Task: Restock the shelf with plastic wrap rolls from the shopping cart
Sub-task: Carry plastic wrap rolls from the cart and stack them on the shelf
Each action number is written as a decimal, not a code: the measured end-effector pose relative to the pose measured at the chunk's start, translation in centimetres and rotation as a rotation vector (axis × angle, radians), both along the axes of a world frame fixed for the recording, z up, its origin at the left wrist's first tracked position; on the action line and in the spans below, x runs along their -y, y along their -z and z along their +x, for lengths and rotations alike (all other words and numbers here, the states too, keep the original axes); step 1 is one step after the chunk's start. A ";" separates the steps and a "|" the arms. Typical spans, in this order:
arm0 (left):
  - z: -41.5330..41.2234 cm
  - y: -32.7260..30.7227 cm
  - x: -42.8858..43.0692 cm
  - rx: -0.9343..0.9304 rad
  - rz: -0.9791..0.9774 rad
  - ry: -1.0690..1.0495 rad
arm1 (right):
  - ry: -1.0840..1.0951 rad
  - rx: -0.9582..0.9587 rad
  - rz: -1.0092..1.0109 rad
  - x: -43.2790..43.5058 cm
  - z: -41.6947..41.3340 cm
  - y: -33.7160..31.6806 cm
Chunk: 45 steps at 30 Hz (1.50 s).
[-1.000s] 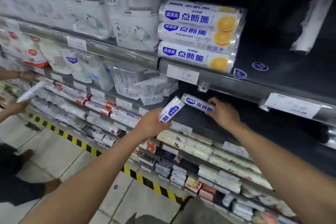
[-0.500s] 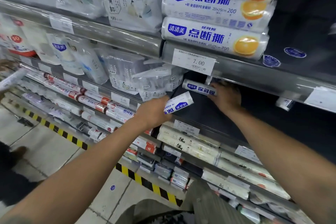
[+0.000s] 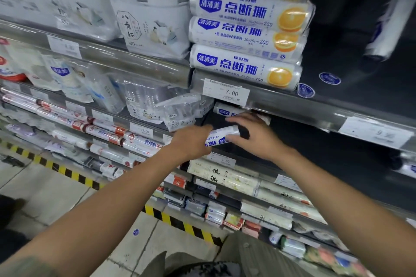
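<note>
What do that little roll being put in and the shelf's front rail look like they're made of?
The plastic wrap roll looks sheathed in thin glossy printed film, judging by its sheen; the core is hidden. The shelf rail looks like grey metal or hard plastic, smooth with soft reflections.

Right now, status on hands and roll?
Left hand grips small white blue-labelled plastic wrap roll at dark shelf. Right hand at its far end, grip unclear. Matching roll lies behind. No obstruction seen.
</note>
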<state>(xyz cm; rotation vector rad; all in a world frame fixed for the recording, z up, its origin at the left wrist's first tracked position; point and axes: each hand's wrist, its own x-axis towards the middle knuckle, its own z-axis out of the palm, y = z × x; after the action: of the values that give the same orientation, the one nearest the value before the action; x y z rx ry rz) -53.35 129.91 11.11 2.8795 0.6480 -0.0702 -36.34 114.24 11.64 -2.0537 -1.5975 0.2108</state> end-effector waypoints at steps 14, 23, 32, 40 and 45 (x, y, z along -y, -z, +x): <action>-0.4 2.4 0.0 0.316 0.172 0.029 | 0.219 0.036 -0.021 4.2 2.7 3.2; -0.8 -0.2 1.1 0.207 -0.819 -0.043 | 0.263 -0.702 0.099 1.9 0.1 -1.7; -1.3 1.3 3.0 0.502 -1.651 -0.635 | 0.191 -0.577 -0.053 2.7 -4.7 1.5; -0.3 2.1 3.8 0.412 -1.067 -0.458 | 0.287 -0.066 -0.002 2.9 -3.3 2.0; -0.5 5.7 2.6 0.267 -0.059 0.024 | 0.394 0.115 -0.097 3.3 0.7 3.4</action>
<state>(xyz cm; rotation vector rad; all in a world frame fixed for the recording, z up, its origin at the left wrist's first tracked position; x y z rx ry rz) -53.88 127.35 5.43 2.7706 0.5498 0.2816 -35.64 110.94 8.29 -2.4435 -1.2297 0.0285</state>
